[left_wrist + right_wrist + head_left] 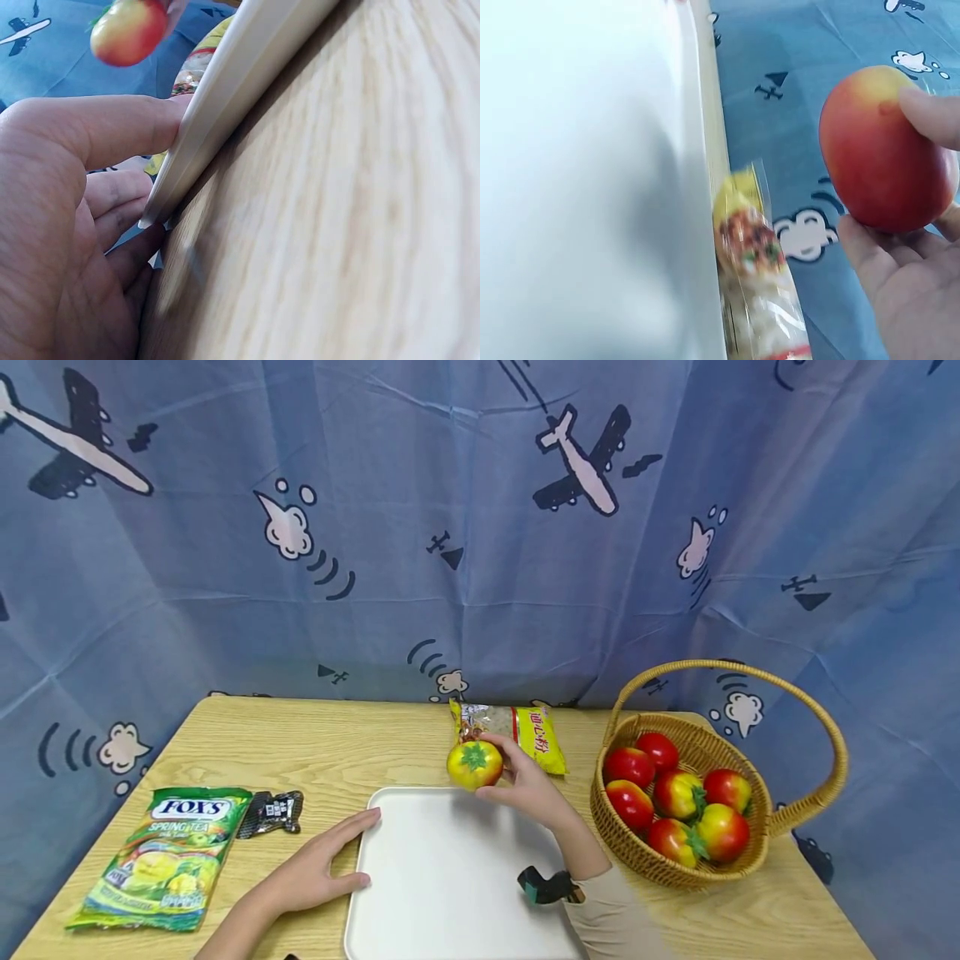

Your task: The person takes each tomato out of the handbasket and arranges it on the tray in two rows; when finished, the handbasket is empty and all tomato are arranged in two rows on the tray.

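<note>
Our right fingers (870,259) grip the red-and-yellow rounded fruit (474,767) seemingly above the white rectangular tray (450,877)'s far rim, left fingers (348,831) extended.

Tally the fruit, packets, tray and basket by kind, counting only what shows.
Fruit: 8 (1 in the right hand, 7 visible in the basket)
Packets: 3 (green bag, yellow bag, small black packet)
Tray: 1
Basket: 1
Total: 13

Tray (457,877) at surface (322,743) front-centre; FOX'S candy bag (165,860) to its left, small wrapped packet (272,812) between them. Macaroni bag (543,739) behind tray, wicker basket (630,852) right with fruit (632,768) in it. Curtain (375,527) behind surface.
</note>
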Tool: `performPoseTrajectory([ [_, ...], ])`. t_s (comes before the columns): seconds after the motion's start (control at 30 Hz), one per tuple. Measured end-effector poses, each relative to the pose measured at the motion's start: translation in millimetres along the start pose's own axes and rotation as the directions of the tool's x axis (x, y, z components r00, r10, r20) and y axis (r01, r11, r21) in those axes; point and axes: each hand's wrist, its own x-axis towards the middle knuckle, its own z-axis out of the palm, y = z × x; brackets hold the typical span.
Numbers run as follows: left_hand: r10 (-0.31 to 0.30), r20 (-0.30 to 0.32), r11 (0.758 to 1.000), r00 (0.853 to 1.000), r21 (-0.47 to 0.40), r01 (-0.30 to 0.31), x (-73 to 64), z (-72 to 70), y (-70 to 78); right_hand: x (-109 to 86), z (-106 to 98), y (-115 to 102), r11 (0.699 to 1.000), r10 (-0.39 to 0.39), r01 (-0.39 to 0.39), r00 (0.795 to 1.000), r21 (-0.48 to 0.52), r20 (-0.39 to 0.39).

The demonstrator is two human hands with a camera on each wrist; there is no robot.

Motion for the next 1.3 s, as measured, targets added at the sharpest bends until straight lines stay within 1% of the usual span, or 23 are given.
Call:
performPoseTrajectory([
  [0.17,-0.014,-0.008,1.000,1.000,-0.004,0.014,-0.6,0.2,-0.2,10.8,21,-3,0.997,0.016,-0.017,1.000,0.072,0.008],
  [0.27,-0.027,0.000,0.999,1.000,-0.018,0.027,0.0,0.2,-0.8,17.3,35,-2,0.992,0.022,-0.024,1.000,0.121,0.017],
  [0.33,-0.032,0.005,0.999,0.999,-0.028,0.032,0.7,0.2,-1.4,20.9,42,1,0.992,0.018,-0.020,1.000,0.128,0.022],
  [0.43,-0.032,0.004,0.999,0.999,-0.034,0.032,2.2,-0.5,-1.9,23.2,53,4,0.998,-0.004,0.003,1.000,0.061,0.016],
  [0.5,-0.031,0.002,0.999,1.000,-0.040,0.031,2.9,-1.4,-1.6,23.5,58,7,1.000,0.007,-0.007,1.000,-0.003,0.006],
  [0.57,-0.031,0.004,0.998,0.999,-0.051,0.032,3.2,-1.9,-1.6,23.4,63,10,0.999,0.026,-0.025,1.000,-0.036,0.011],
  [0.6,-0.034,0.007,0.998,0.999,-0.058,0.034,3.2,-2.0,-1.6,23.8,65,13,0.998,0.046,-0.045,0.999,-0.041,0.016],
  [0.7,-0.041,0.014,0.996,0.999,-0.082,0.042,3.3,-2.5,-1.0,24.1,69,19,0.996,0.069,-0.066,0.997,-0.057,0.044],
  [0.8,-0.055,0.020,0.994,0.998,-0.098,0.057,3.4,-2.1,-1.2,23.0,72,23,0.994,0.076,-0.070,0.994,-0.081,0.073],
  [0.9,-0.056,0.025,0.993,0.998,-0.104,0.058,3.0,-1.8,-1.5,21.5,75,25,0.992,0.083,-0.074,0.992,-0.103,0.092],
  [1.13,-0.048,0.020,0.994,0.999,-0.098,0.050,2.3,-1.7,-2.1,20.7,78,28,0.989,0.083,-0.071,0.992,-0.128,0.095],
  [1.3,-0.047,0.027,0.994,0.999,-0.101,0.049,2.3,-1.3,-1.5,18.3,79,27,0.987,0.107,-0.094,0.990,-0.134,0.092],
])
